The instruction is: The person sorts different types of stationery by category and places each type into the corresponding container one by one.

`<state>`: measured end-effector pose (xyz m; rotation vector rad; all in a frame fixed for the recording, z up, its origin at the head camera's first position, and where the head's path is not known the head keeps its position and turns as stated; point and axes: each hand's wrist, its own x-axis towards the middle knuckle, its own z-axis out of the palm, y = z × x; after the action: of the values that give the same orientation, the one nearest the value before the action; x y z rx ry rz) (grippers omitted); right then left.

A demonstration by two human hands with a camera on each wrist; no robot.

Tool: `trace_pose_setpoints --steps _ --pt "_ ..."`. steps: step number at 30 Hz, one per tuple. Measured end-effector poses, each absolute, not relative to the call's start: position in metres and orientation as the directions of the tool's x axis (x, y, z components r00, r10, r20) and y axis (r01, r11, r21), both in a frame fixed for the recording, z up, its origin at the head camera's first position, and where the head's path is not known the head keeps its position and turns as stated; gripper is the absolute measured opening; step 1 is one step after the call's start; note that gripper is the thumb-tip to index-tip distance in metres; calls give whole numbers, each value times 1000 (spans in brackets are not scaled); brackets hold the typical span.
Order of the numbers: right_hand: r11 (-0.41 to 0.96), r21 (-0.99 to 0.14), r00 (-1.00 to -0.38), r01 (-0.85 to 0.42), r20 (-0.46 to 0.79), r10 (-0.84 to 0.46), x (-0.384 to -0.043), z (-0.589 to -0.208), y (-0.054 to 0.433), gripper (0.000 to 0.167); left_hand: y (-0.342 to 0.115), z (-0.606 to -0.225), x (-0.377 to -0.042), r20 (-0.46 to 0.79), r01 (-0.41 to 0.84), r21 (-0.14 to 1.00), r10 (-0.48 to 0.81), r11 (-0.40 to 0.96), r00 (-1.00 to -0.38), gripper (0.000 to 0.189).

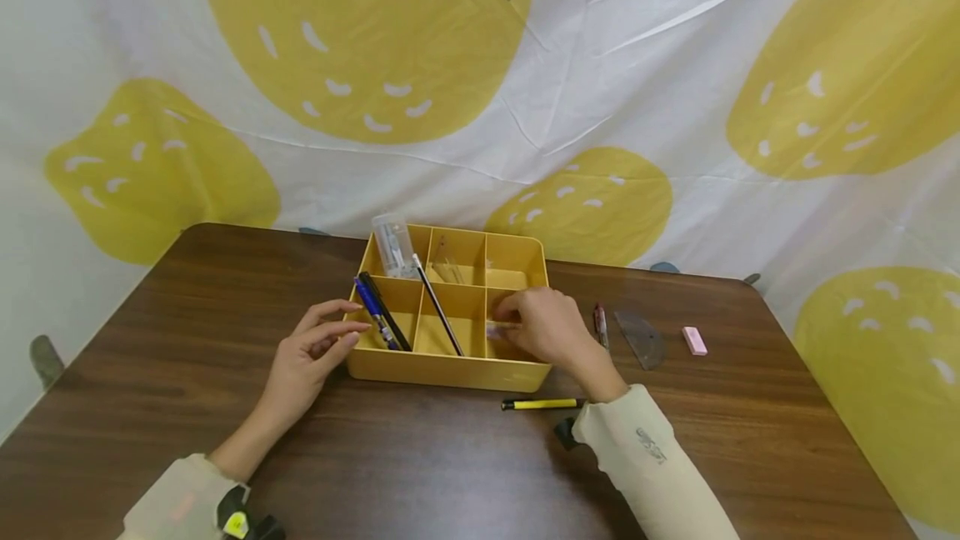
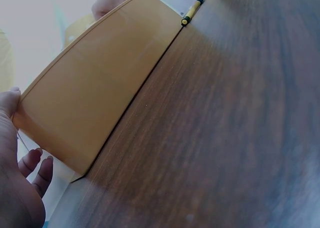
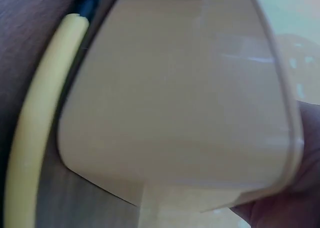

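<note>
A yellow six-compartment organizer box [image 1: 450, 369] stands on the table. My left hand [image 1: 303, 365] is at its left side, fingers extended and fingertips right at the rim. In the left wrist view, the thumb touches the box's upper corner. My right hand [image 1: 547, 325] reaches into the front right compartment with bent fingers, next to a small pale piece [image 1: 495, 329]; I cannot tell whether the fingers hold it. A blue pen [image 1: 372, 307] and a black pen [image 1: 386, 312] lean in the front left compartment. A dark pencil [image 1: 438, 307] slants through the front middle one.
A clear plastic case [image 1: 393, 244] stands in the back left compartment. A yellow-and-black pen [image 1: 542, 404] lies before the box. To the right lie a dark red pen [image 1: 601, 325], a clear protractor [image 1: 640, 340] and a pink eraser [image 1: 694, 341]. A lemon-patterned cloth [image 1: 585, 107] hangs behind the table.
</note>
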<state>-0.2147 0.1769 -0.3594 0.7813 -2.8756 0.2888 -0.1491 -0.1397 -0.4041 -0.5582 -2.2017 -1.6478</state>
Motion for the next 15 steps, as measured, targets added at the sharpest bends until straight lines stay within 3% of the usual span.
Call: trace_pose_setpoints --steps 5,15 --pt "830 -241 -863 -503 187 -468 -208 -350 184 20 -139 -403 -149 483 494 831 108 254 -869 15" --pt "757 -353 -835 -550 235 -497 -196 -341 197 22 -139 -401 -148 458 471 844 112 255 -882 16"
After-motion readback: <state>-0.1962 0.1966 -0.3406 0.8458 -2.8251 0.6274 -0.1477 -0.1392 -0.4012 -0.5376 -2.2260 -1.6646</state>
